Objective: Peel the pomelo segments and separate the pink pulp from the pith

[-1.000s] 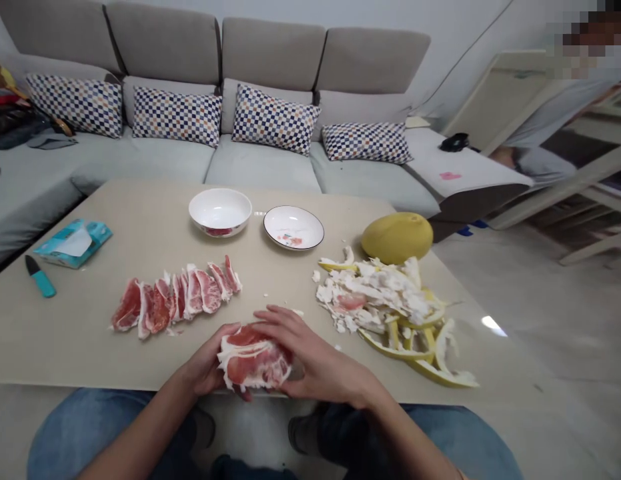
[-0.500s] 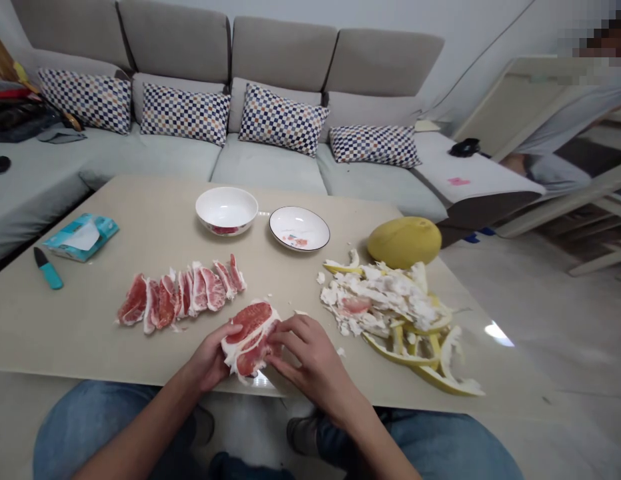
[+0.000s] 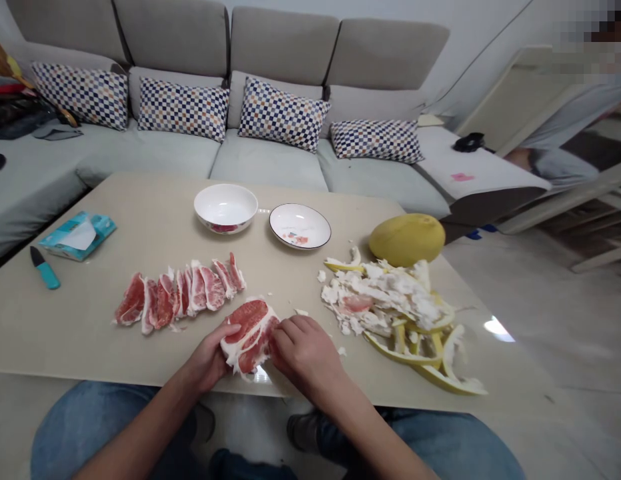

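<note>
pomelo chunk (image 3: 249, 332), pink, pith-edged: left of peel heap (image 3: 390, 290), nearer the body. left hand (image 3: 210, 358): holding chunk on the side away from heap, thumb on top, other fingers mostly hidden. right hand (image 3: 307, 350): back upward, fingers curled narrow at the chunk edge facing heap, tips hidden, pinch impossible to tell.

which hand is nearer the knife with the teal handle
Left. The left hand, holding peeled fruit, is to the right of the knife; the right hand is farther right, at the fruit's other side.
</note>
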`<state>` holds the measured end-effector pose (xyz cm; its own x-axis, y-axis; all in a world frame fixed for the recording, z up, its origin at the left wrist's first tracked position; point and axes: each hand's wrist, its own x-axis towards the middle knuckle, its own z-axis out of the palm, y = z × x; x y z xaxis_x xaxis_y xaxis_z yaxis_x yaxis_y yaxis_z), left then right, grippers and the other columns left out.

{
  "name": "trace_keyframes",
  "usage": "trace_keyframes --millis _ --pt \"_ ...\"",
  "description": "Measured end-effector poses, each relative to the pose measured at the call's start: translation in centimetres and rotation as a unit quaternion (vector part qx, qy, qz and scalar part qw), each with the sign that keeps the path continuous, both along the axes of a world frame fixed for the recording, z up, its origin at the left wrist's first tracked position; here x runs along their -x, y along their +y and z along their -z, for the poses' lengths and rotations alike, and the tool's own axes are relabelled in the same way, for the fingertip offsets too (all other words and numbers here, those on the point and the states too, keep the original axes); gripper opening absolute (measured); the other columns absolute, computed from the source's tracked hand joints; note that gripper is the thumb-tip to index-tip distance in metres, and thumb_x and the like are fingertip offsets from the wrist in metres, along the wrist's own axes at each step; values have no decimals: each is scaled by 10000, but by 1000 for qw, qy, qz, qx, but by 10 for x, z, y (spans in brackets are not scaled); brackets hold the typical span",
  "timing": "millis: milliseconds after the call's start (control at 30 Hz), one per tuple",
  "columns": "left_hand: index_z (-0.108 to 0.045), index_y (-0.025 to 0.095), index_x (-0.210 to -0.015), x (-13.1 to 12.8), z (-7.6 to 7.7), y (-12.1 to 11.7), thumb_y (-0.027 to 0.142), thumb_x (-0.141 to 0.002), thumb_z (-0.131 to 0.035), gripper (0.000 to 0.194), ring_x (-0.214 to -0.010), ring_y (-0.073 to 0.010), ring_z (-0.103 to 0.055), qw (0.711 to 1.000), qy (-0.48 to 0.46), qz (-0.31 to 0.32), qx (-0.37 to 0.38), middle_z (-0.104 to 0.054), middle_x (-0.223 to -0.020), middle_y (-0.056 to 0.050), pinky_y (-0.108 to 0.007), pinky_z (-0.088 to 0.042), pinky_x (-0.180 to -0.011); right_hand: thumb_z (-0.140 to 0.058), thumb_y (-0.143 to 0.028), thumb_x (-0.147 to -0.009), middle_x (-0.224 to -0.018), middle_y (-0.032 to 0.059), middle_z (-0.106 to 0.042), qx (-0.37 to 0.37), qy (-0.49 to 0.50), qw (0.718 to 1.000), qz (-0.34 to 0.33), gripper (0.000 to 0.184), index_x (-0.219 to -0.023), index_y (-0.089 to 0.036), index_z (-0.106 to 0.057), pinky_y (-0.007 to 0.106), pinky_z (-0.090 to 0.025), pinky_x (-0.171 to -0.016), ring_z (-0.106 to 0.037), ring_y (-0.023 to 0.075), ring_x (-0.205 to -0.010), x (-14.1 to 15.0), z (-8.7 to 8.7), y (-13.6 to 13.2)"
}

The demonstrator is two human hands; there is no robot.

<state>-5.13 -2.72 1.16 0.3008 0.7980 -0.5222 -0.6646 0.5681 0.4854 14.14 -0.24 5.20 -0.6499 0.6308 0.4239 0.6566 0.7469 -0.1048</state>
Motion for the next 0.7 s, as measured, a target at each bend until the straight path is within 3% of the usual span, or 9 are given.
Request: trace_keyframes --millis 67,200,267,367,467,533,600,700 --pt "-645 115 -1110 0 -1 0 218 -811 -607 319 -777 -250 -710 1000 5 1 5 -766 -920 -104 -341 -504 -735 -554 -133 -806 -659 46 -617 86 58 995 -5 131 -686 -172 -590 293 -417 -610 -548 172 -633 -4 -8 4" --pt "-625 110 -1179 0 -8 0 208 -814 -607 378 -871 -282 -714 1000 -7 5 12 -757 -1015 -129 -371 -524 -788 -529 -120 -781 -729 6 -644 266 209 940 42 97 -756 -191 -589 244 -474 -649 -604 137 -679 -27 -28 31" --pt "-612 118 -1213 -1 -10 0 188 -811 -609 408 -986 -304 -691 999 -30 1 10 -737 -1094 -136 -392 -517 -856 -532 -161 -789 -702 2 -648 272 236 928 95 86 -754 -190 -605 242 -486 -616 -610 139 -642 -37 -35 57" --pt "-600 117 -1237 -1 -8 0 193 -817 -600 426 -1047 -336 -667 999 -47 8 13 -725 -1122 -146 -436 -507 -896 -548 -228 -807 -696 25 -654 214 252 929 167 99 -797 -177 -632 281 -496 -614 -602 163 -626 -42 -38 113" --pt "-601 121 -1231 0 -5 0 208 -828 -587 412 -1017 -336 -679 999 -28 13 18 -734 -1096 -144 -447 -509 -885 -548 -147 -775 -904 96 -682 160 259 931 199 131 -847 -160 -656 370 -500 -785 -627 211 -794 -39 -36 167" --pt "-599 131 -1233 0 -6 0 209 -828 -587 413 -1013 -322 -682 1000 -17 10 23 -740 -1081 -135 -428 -506 -890 -571 -103 -738 -1009 120 -677 150 251 935 200 149 -822 -165 -677 419 -474 -876 -624 247 -907 -36 -34 185" --pt "-581 146 -1258 0 -8 0 209 -829 -581 433 -1026 -317 -677 999 -25 10 17 -738 -1086 -128 -420 -499 -902 -578 -114 -753 -1013 121 -682 151 243 939 192 142 -817 -171 -691 442 -470 -892 -626 260 -928 -33 -30 179" --pt "-548 151 -1295 1 -11 -1 207 -833 -570 466 -1031 -326 -673 999 -46 3 -1 -730 -1106 -131 -424 -500 -894 -550 -189 -840 -857 70 -707 189 229 943 153 155 -891 -183 -696 369 -531 -753 -654 205 -748 -28 -23 131"
